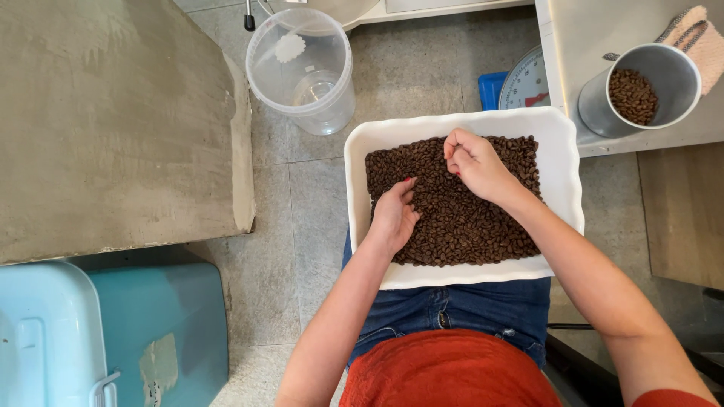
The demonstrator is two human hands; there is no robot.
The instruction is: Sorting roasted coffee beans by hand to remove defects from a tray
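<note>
White ceramic-looking tray (564, 166), rectangular with a wavy rim, resting on the lap of a seated person in blue jeans (460, 309) and a rust-red top (452, 373); contents, a shallow heap of dark roasted coffee beans (460, 218) filling the middle and leaving bare white margins on all sides. Left hand (394, 215): lying at the near-left edge of the heap, fingers loosely curled down into the beans, nothing visibly pinched. Right hand (473, 162): over the far part of the heap, fingertips drawn together as if pinching a bean or two; what sits between them cannot be made out. Handling note, as a judgement: sorting goes best with the layer kept thin, the left hand raking a few beans aside at a time while the right picks singly, and the tray held level on the knees so nothing rolls over the low rim. Nearby on the grey tiled floor (286, 226): clear plastic bucket (302, 71), apparently empty, just beyond the tray's left corner; dial scale (526, 81) with a blue base. On the light counter (596, 30) to the right: grey metal cup (641, 90) partly filled with beans, pink cloth (705, 41) behind it. Lower left: pale blue plastic bin (113, 339), beneath a concrete slab (113, 120).
</note>
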